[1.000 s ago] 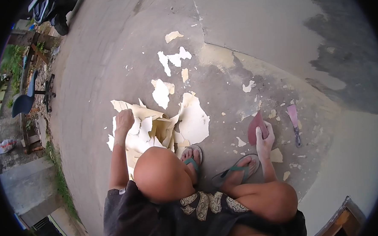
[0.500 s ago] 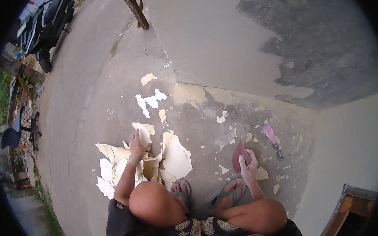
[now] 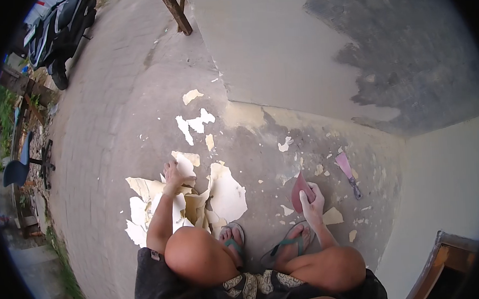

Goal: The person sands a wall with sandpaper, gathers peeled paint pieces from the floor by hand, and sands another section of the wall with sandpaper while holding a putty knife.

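My left hand [image 3: 173, 177] reaches down onto a pile of peeled paint sheets [image 3: 140, 211], cream on one side and white on the other. Its fingers are apart, and a pale curved paint flake [image 3: 185, 166] lies against them between thumb and fingers. In my right hand [image 3: 313, 200] is a folded piece of dark red sandpaper [image 3: 298, 194], pinched between thumb and fingers above the floor. A putty knife [image 3: 346, 168] with a pinkish blade and dark handle lies to the right of that hand. Beside the pile rests a large pale paint sheet [image 3: 228, 193].
A wall [image 3: 277, 44] with a dark bare patch [image 3: 402, 54] rises ahead; another wall [image 3: 447, 182] stands at right. Loose flakes [image 3: 197, 122] litter the concrete floor. At left are a parked motorbike [image 3: 55, 40] and a blue chair [image 3: 18, 166]. A wooden post [image 3: 178, 14] stands ahead.
The whole view has shifted slightly, with things appearing a little further right and higher. Both hands keep nearly the same places; the sandpaper stays in my right hand.
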A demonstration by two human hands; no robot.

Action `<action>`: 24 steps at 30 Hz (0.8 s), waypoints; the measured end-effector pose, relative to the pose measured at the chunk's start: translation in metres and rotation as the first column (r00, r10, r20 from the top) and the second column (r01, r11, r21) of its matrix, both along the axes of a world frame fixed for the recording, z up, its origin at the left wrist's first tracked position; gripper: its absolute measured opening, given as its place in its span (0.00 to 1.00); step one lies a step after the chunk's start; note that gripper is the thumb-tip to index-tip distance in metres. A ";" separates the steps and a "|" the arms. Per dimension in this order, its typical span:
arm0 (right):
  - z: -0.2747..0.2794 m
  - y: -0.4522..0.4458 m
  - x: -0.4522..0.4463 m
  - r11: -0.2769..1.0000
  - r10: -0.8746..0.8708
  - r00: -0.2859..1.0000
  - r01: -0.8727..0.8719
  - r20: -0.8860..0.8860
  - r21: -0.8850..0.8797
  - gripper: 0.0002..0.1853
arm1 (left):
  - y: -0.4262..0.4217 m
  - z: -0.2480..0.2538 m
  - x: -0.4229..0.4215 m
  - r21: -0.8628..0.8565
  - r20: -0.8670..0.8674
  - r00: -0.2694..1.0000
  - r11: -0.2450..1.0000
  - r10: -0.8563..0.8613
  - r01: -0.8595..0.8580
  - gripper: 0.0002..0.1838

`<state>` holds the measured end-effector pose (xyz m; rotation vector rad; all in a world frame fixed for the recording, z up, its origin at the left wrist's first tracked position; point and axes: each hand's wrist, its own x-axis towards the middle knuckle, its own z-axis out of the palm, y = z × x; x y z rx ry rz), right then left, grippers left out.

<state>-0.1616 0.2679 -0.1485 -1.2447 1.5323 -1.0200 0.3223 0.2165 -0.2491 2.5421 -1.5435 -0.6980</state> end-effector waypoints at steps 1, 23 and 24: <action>-0.001 0.001 -0.001 1.000 -0.003 1.000 0.003 0.003 0.002 0.11 | -0.001 0.001 0.001 -0.026 -0.018 1.000 0.999 -0.020 0.019 0.55; -0.006 0.003 -0.002 0.999 -0.026 1.000 0.026 0.009 0.021 0.14 | -0.045 0.078 -0.076 0.112 -0.558 0.779 0.905 -0.286 0.411 0.16; -0.006 0.003 -0.002 0.999 -0.033 0.999 0.032 0.018 0.036 0.14 | -0.036 0.054 -0.084 0.077 -0.466 0.784 0.863 -0.411 0.499 0.16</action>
